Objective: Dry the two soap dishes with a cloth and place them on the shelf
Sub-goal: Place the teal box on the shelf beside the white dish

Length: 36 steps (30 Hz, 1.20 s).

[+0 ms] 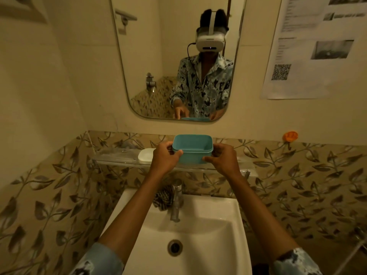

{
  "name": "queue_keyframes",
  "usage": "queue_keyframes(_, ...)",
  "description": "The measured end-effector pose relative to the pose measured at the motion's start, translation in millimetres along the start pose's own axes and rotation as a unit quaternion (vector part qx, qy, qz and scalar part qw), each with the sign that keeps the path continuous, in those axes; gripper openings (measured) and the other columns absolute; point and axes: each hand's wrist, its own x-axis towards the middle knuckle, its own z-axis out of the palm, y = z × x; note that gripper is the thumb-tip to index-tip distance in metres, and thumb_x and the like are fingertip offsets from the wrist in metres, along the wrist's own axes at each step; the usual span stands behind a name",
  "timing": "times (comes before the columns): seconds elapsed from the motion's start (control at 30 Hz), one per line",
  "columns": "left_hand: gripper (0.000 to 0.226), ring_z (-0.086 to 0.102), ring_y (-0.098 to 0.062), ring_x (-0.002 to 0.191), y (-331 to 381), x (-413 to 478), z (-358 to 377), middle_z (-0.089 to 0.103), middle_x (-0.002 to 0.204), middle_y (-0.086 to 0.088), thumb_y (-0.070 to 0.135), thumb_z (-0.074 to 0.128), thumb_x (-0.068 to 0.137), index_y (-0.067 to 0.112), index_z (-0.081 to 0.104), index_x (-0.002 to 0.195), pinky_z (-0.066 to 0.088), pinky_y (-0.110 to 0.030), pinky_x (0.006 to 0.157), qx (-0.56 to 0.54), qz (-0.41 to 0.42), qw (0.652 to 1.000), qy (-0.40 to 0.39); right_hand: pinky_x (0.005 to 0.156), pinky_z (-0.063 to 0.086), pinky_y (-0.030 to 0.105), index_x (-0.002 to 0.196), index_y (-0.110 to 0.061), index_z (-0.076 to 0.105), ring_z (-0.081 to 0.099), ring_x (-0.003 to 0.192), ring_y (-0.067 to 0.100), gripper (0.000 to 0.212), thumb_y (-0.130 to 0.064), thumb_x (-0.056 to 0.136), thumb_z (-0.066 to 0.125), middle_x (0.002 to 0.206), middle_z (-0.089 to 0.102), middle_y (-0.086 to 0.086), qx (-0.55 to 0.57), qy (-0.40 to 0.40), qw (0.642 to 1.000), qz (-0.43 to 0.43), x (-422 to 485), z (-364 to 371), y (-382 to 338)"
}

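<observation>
A teal soap dish [193, 148], deep and rectangular, is held upright just over the clear glass shelf [117, 159] below the mirror. My left hand [164, 158] grips its left end and my right hand [221, 158] grips its right end. Whether its base touches the shelf I cannot tell. A white soap dish [145, 155] lies on the shelf just left of my left hand. A dark checked cloth [163, 198] is bunched on the basin's back ledge, left of the tap.
A white basin [228, 245] with a chrome tap [176, 203] and drain [174, 247] sits below the shelf. A mirror [143, 56] hangs above. An orange hook [290, 135] and paper notices [309, 46] are on the right wall.
</observation>
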Motion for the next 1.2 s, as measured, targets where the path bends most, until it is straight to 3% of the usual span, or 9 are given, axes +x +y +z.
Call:
queue_keyframes(0.23,0.036,0.062,-0.016,0.087,-9.2,-1.1,6.9,0.069,0.108,-0.009,0.017,0.070,0.080,0.007,0.061,0.113,0.053,-0.029,0.078,0.039,-0.015,0.999,0.028,0.061,0.049,0.003,0.113,-0.002,0.065,0.062,0.078,0.001,0.048,0.006,0.067,0.077,0.099,0.067,0.001,0.003,-0.007,1.000,0.017,-3.5,9.9,14.4)
queue_keyframes(0.3,0.036,0.063,-0.018,0.090,-11.3,-1.1,8.0,0.069,0.108,-0.010,0.016,0.071,0.080,0.006,0.060,0.112,0.054,-0.031,0.080,0.045,-0.021,0.998,0.034,0.063,0.050,0.004,0.114,-0.001,0.065,0.064,0.081,0.006,0.048,0.007,0.068,0.077,0.103,0.069,0.005,0.006,-0.008,1.000,0.020,-2.9,12.5,16.3)
queue_keyframes(0.43,0.036,0.065,-0.022,0.096,-13.1,-2.3,10.7,0.069,0.109,-0.011,0.017,0.071,0.079,0.008,0.058,0.112,0.056,-0.035,0.082,0.065,-0.030,0.997,0.040,0.067,0.050,0.008,0.116,-0.004,0.064,0.065,0.092,0.013,0.049,0.003,0.069,0.077,0.111,0.070,0.011,-0.002,-0.025,0.999,0.029,-1.2,14.7,21.9)
queue_keyframes(0.57,0.032,0.066,-0.024,0.095,-14.1,-5.9,11.4,0.069,0.106,-0.012,0.016,0.071,0.079,0.008,0.059,0.107,0.058,-0.042,0.081,0.068,-0.021,0.996,0.045,0.082,0.053,0.024,0.118,-0.004,0.063,0.066,0.098,0.018,0.051,0.002,0.069,0.078,0.114,0.070,0.013,-0.019,-0.031,0.999,0.029,-3.3,15.6,26.7)
queue_keyframes(0.67,0.033,0.065,-0.024,0.098,-12.1,-7.5,12.4,0.069,0.107,-0.012,0.015,0.069,0.079,0.005,0.061,0.110,0.057,-0.042,0.084,0.077,-0.003,0.996,0.043,0.087,0.054,0.028,0.120,-0.003,0.061,0.066,0.104,0.021,0.051,0.002,0.071,0.077,0.117,0.068,0.014,-0.014,-0.035,0.999,0.025,-5.7,15.8,26.3)
queue_keyframes(0.77,0.041,0.059,-0.021,0.105,-12.3,-12.1,12.0,0.064,0.113,-0.008,0.018,0.068,0.081,0.008,0.057,0.119,0.053,-0.039,0.087,0.088,0.006,0.994,0.070,0.087,0.050,0.020,0.122,-0.005,0.060,0.065,0.104,0.015,0.053,0.001,0.071,0.077,0.117,0.068,0.011,-0.012,-0.011,1.000,0.005,-14.6,15.6,23.5)
queue_keyframes(0.9,0.019,0.058,-0.007,0.082,-55.8,-49.9,8.4,0.060,0.091,0.009,0.017,0.059,0.086,0.018,0.058,0.105,0.049,-0.020,0.067,0.006,0.005,0.986,0.164,0.088,0.045,0.005,0.123,-0.010,0.059,0.060,0.098,-0.007,0.049,0.000,0.078,0.072,0.108,0.062,-0.007,0.006,0.108,0.992,-0.067,-51.4,17.9,32.4)
queue_keyframes(1.03,0.014,0.065,-0.026,0.086,-143.2,-88.8,25.4,0.066,0.086,-0.005,0.001,0.057,0.082,0.009,0.063,0.093,0.045,-0.022,0.066,0.046,-0.146,0.984,0.088,0.084,0.050,0.010,0.116,-0.012,0.064,0.063,0.098,-0.003,0.034,-0.003,0.084,0.067,0.106,0.065,-0.007,0.007,0.101,0.993,-0.061,-101.1,28.1,62.2)
queue_keyframes(1.2,0.046,0.051,-0.034,0.112,-205.1,-78.2,43.1,0.056,0.116,-0.020,0.006,0.064,0.080,0.003,0.049,0.124,0.043,-0.038,0.093,0.212,-0.157,0.963,-0.054,0.074,0.052,0.008,0.106,-0.018,0.066,0.065,0.090,0.002,0.026,-0.006,0.083,0.069,0.097,0.068,-0.008,0.012,0.022,0.995,0.096,-160.1,44.5,103.5)
